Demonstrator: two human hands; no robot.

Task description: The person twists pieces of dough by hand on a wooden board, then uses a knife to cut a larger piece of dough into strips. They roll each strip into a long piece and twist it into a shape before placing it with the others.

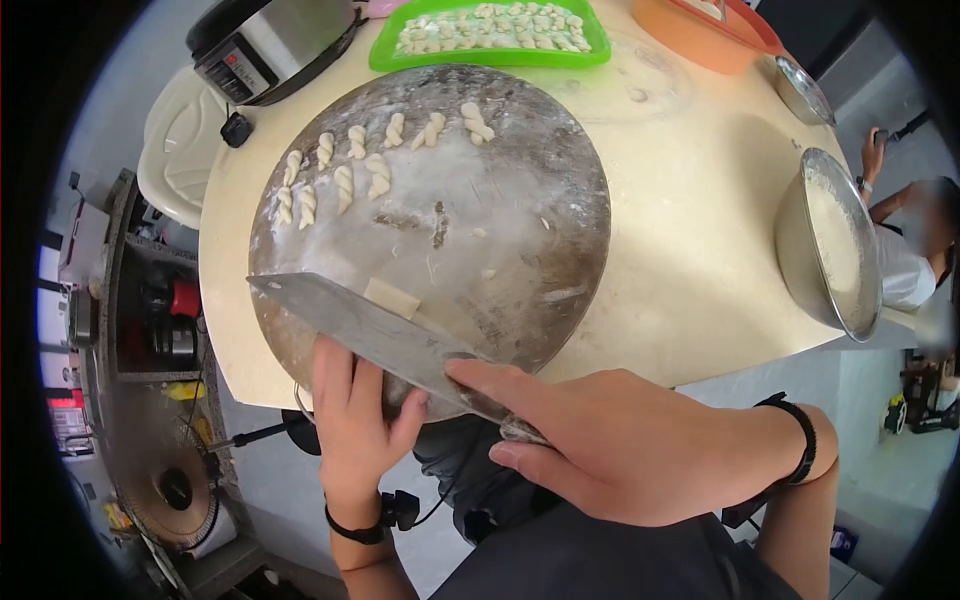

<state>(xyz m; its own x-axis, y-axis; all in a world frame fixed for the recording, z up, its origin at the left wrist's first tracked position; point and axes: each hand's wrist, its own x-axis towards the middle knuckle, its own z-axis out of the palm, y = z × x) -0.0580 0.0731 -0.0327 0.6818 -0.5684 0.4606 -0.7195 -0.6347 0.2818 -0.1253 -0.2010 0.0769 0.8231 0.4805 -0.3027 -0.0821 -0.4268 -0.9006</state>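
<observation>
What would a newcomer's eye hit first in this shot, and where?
The big knife in the right hand, slanting across the near side of the round board. Next, the twisted dough pieces on the board's far side, mostly left. Then the bright green tray beyond it, filled with small pale pieces.

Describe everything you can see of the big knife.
The knife has a broad, grey, metal-looking blade, narrowing to a point at the picture's left. It slants across the near part of the round board, beside a pale dough piece. The right hand grips its mostly hidden handle, index finger on the blade. The left hand is at its near edge; contact is unclear.
</observation>
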